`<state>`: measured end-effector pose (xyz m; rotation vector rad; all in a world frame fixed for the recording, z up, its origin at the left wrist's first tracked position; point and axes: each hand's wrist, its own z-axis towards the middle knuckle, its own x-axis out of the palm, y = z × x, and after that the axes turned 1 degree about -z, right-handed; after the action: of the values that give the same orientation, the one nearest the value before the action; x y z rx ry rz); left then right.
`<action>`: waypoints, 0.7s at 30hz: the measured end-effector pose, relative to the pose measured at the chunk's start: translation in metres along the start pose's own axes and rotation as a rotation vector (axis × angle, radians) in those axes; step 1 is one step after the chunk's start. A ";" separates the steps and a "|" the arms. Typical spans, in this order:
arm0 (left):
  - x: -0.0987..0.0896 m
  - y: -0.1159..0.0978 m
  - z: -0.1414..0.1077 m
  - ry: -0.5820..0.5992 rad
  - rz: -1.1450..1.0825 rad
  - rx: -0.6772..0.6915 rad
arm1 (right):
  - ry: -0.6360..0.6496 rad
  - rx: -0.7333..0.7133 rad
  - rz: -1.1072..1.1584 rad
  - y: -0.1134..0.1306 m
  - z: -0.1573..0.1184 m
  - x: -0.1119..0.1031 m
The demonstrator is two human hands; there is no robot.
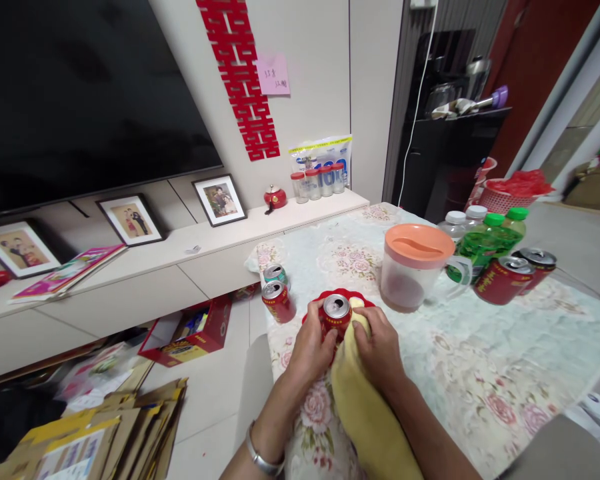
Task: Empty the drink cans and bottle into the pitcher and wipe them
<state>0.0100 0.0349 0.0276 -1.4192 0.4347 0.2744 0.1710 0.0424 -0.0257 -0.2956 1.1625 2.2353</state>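
Note:
My left hand (310,347) is wrapped round a red drink can (336,317) whose top is opened. In my right hand (380,347) a yellow cloth (365,400) is pinched against the can's right side, its long end hanging toward me. Beneath the can lies a red scalloped tray (325,295), largely covered by my hands. Left of it, another red can (279,301) stands close in front of a green can (275,273). To the right is a clear plastic pitcher (403,283) with an orange lid and some dark liquid or tint low inside.
Green-capped bottles (485,240) and more cans (503,280) stand at the right on the flowered tablecloth (460,353). Behind runs a low white cabinet (180,257) with framed photos and lidded jars (319,183). Flattened cardboard (130,427) and a red box (195,333) lie on the floor.

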 end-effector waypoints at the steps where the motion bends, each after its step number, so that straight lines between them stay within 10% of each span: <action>1: -0.001 0.000 0.000 0.006 0.003 -0.006 | 0.027 0.012 -0.023 -0.002 -0.001 0.002; 21: 0.006 0.006 0.003 -0.108 -0.026 0.035 | 0.021 0.049 0.218 0.012 0.001 -0.009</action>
<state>0.0132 0.0382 0.0194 -1.3681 0.3305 0.3199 0.1710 0.0346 -0.0128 -0.1806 1.3137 2.3904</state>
